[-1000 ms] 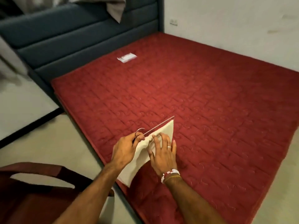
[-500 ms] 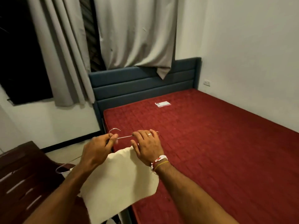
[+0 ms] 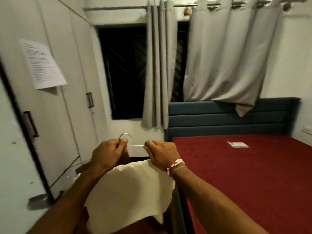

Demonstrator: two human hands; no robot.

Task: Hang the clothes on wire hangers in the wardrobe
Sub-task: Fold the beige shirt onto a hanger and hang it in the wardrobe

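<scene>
A small white card (image 3: 238, 144) lies on the red bed (image 3: 253, 174).

Both arms stretched forward, forearms converging from the bottom corners. Left hand (image 3: 108, 154) raised, back toward the camera, thumb and fingers pinched shut on the wire hanger (image 3: 133, 145) near its hook. Right hand (image 3: 162, 153) level beside it, a little apart, fingers curled closed over the hanger's bar. Beaded bracelet (image 3: 175, 165) around the right wrist.
</scene>
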